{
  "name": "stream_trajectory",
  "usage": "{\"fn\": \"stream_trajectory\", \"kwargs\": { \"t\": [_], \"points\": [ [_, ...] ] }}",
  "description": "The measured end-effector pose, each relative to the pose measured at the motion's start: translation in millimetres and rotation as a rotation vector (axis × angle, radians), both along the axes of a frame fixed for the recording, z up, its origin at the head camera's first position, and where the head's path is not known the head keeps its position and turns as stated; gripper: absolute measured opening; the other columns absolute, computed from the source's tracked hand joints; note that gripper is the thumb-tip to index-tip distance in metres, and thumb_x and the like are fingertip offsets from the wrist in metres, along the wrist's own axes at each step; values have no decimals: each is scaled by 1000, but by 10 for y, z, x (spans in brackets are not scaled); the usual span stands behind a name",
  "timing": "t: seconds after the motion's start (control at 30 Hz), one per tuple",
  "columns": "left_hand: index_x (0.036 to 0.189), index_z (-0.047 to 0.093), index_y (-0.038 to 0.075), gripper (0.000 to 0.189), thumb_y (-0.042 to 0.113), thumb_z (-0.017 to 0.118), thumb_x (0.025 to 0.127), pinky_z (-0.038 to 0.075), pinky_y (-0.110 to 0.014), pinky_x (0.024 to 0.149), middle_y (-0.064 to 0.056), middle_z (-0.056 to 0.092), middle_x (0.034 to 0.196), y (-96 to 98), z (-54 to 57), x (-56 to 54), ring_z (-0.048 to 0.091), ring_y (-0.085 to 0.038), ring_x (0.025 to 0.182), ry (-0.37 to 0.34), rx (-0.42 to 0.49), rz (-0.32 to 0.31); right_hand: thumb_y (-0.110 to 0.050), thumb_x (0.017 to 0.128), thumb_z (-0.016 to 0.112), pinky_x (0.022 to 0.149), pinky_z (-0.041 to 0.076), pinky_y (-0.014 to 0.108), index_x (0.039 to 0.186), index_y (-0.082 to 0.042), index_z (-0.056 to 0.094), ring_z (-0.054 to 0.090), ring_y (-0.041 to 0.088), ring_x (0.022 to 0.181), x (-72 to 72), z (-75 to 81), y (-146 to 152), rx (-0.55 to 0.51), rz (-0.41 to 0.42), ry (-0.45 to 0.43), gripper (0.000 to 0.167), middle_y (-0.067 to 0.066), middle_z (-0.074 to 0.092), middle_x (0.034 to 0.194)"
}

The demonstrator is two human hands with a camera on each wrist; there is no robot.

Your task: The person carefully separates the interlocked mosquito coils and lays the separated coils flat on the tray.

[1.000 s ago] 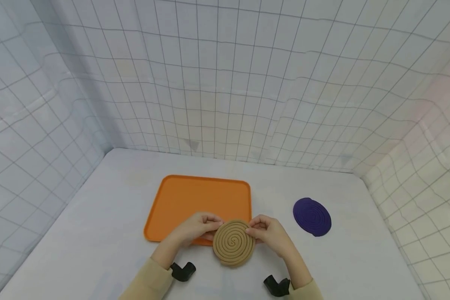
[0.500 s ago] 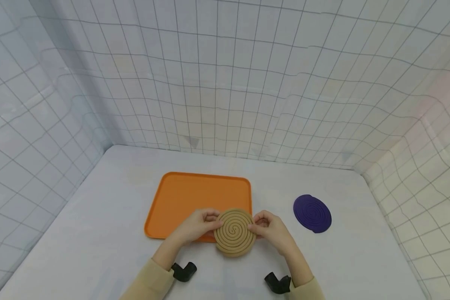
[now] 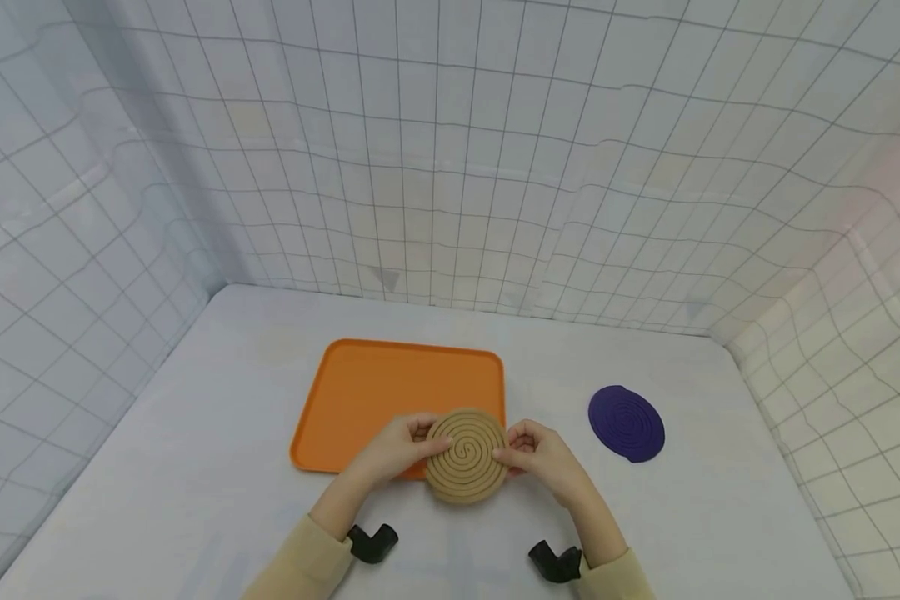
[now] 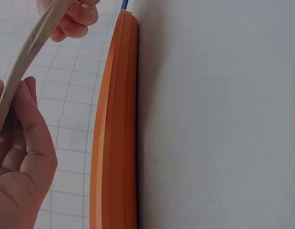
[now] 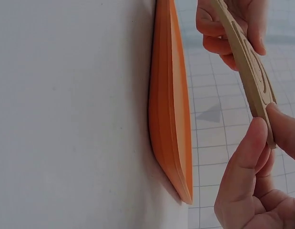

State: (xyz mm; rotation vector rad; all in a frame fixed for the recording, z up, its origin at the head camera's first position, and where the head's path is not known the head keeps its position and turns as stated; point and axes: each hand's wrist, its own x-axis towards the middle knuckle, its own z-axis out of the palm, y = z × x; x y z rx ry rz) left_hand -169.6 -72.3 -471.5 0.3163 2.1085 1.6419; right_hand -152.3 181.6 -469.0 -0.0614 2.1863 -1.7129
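Note:
A round tan coaster (image 3: 465, 478) with a spiral groove is held up by both hands over the front right corner of the orange tray (image 3: 390, 379). My left hand (image 3: 397, 450) pinches its left edge, the thumb lying on the top face. On the opposite edge my right hand (image 3: 543, 458) pinches it between thumb and fingers. In the right wrist view the coaster (image 5: 247, 67) stands clear of the tray and looks slightly bent. The left wrist view shows it edge-on, partly cut off by the frame.
A purple spiral coaster (image 3: 627, 423) lies flat on the white table (image 3: 720, 517), right of the tray. Behind and at both sides hang white sheets with a grid pattern (image 3: 450, 167). A black mount (image 3: 372, 543) sits at each wrist.
The tan coaster has shifted a little away from the body, further over the tray's corner. My left thumb reaches further onto its face. The head view has tilted slightly.

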Motion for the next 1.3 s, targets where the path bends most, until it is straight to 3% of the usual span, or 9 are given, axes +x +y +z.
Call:
{"fn": "stream_trajectory", "kwargs": {
  "t": [0.13,0.37,0.53,0.7,0.87,1.0,1.13,1.3],
  "points": [
    [126,60,0,44,23,73,90,57,-28,76,-10,72,104,21,-8,21,67,-12,85,-39,48,-13,-11,86,76,66,58,26,98,3,57,61,12,71,9,-14,-12,-24,-22,-6,26,0,59,79],
    [129,57,-3,45,20,71,92,59,-31,76,-17,72,107,56,-39,44,70,-14,85,-80,115,18,-10,86,75,67,59,28,98,4,57,62,12,69,14,-28,-14,-50,-30,-4,27,0,60,79],
    [126,59,-4,44,20,72,91,59,-31,74,-16,74,102,71,-37,37,71,-15,82,-85,93,41,-11,84,77,70,59,31,101,3,58,61,13,73,2,-13,1,-12,-28,25,29,1,61,81],
    [126,61,-3,47,23,75,89,59,-29,73,-13,75,97,75,-27,39,72,-14,81,-51,40,0,-11,84,77,69,59,33,105,3,59,59,13,75,-21,-6,18,28,-25,41,31,3,60,85],
    [120,64,0,42,25,75,88,56,-23,70,-8,76,90,92,-15,47,71,-11,77,-3,-18,-47,-14,83,79,67,53,25,103,1,63,58,13,77,-38,-7,4,95,-38,84,29,3,62,87],
    [118,58,1,41,24,74,89,52,-23,64,-6,74,86,109,1,34,67,-10,71,10,-43,-55,-16,81,80,66,48,21,100,-3,64,58,15,79,-42,1,-15,142,-35,124,28,4,63,88],
    [124,51,2,47,28,72,91,53,-25,68,-10,74,95,123,4,12,69,-12,75,-12,-15,-29,-15,83,79,63,50,22,100,-1,59,58,14,74,-43,-5,-24,112,-9,118,30,3,61,82],
    [132,48,1,54,27,72,91,55,-26,78,-19,71,112,108,-17,15,70,-14,86,-56,93,26,-9,87,74,61,57,28,98,2,52,62,13,68,-37,-32,-29,-17,-25,41,27,1,59,76]
  ]
}}
